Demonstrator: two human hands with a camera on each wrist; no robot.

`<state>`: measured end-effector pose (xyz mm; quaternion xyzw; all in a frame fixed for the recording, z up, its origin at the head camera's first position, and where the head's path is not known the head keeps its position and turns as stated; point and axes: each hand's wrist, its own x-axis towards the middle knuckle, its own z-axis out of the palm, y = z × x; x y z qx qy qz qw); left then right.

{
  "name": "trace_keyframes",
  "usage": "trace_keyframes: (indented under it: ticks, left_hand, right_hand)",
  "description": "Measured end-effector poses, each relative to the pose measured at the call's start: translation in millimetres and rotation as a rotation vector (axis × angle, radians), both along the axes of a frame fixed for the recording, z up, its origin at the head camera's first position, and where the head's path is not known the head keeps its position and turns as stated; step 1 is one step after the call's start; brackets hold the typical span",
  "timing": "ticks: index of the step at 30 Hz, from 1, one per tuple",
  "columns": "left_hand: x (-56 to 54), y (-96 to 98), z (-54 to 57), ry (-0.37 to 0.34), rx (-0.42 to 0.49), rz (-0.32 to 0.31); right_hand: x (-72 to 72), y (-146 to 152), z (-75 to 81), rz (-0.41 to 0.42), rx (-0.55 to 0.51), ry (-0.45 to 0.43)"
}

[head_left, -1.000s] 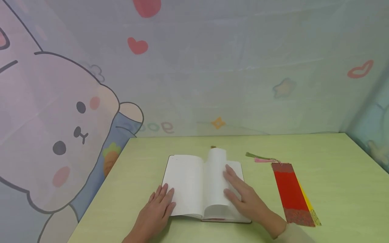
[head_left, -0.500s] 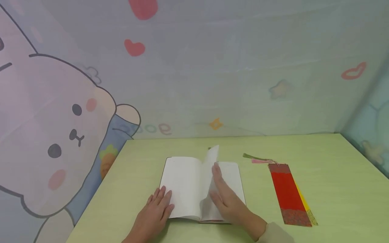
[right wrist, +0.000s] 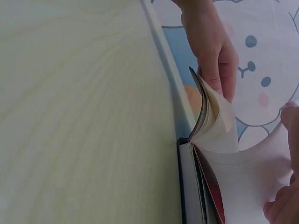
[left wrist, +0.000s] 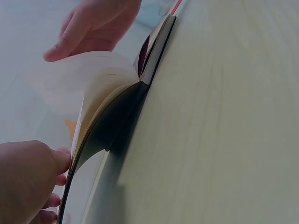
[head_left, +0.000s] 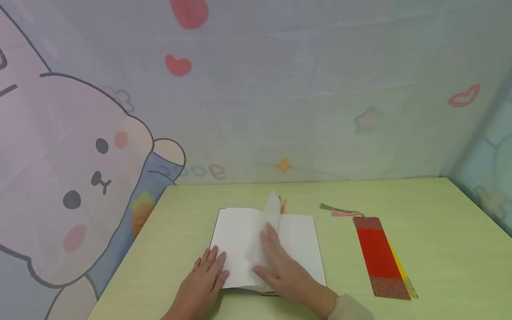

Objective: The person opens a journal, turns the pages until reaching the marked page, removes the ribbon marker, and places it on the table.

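Observation:
An open book with blank white pages (head_left: 238,244) lies on the table. My left hand (head_left: 204,280) rests with its fingers extended over the lower left page; in the left wrist view its thumb is at the cover's edge. My right hand (head_left: 284,271) has its fingers outstretched against a raised page (head_left: 273,208) near the spine, and the page bends up and leftward. In the right wrist view, the curved page (right wrist: 247,172) spreads beside the right hand (right wrist: 287,186). A dark red piece (right wrist: 214,191) shows among the right-hand pages. An orange tassel (head_left: 283,206) sticks out at the book's top.
Right of the book lie a red bookmark (head_left: 380,253) and a yellow bookmark (head_left: 397,258) partly under it. Their green tassel (head_left: 336,208) and pink tassel (head_left: 343,214) point left. A printed cloth backdrop (head_left: 320,111) rises behind the pale green table (head_left: 448,209).
My right hand has moved left across the book, pushing the page from the right side past upright toward the left. The orange tassel has come into fuller view. My left hand stays on the page.

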<state>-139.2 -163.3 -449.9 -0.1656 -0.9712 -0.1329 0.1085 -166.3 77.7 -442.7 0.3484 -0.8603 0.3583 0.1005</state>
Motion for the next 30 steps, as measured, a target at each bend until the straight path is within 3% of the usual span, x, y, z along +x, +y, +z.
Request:
trace_keyframes:
  ticks: [3,9,12,16,30]
  left_hand:
    - [-0.5,-0.3,-0.9,0.004,-0.004,0.011]
    - [-0.5,0.8,0.7,0.034,0.0,0.012]
    - [0.4,1.5,2.8,0.039,0.004,0.01]
    - [0.8,2.0,4.2,0.032,0.001,0.009]
    - [-0.7,3.1,1.7,-0.033,0.027,0.04]
  right_hand:
    - [-1.3,-2,-0.6,0.038,0.1,0.059]
    - [-1.4,-8,0.8,0.14,0.285,0.061]
    - [-0.9,-11,1.0,0.161,0.342,0.106]
    - [-1.2,-16,0.5,0.159,0.39,0.164]
    - [-2.1,-34,-2.1,0.168,0.437,0.175]
